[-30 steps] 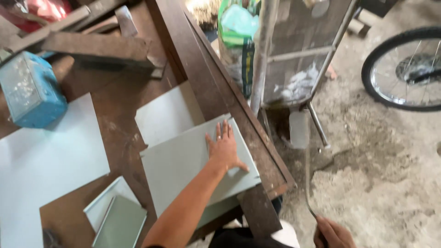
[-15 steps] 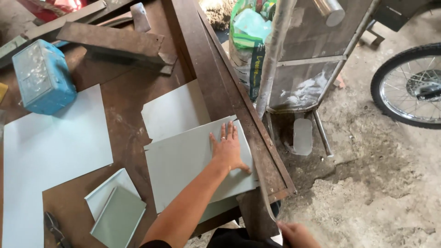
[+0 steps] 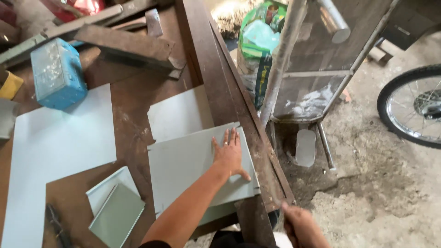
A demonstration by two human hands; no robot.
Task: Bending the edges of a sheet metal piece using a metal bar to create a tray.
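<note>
Head view showed left hand [image 3: 228, 154] spread flat, pressing the pale sheet-metal panel [image 3: 193, 170] against the workbench rail [image 3: 216, 87], right hand [image 3: 301, 225] low at the corner, grip unclear; sharp notched edges could cut fingers if the panel slid.

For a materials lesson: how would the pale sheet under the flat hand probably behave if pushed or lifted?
The pale sheet looks thin and flat, so it would probably slide easily across the wooden bench. Lifted by one edge, it may flex. The left hand lies flat on it.
</note>
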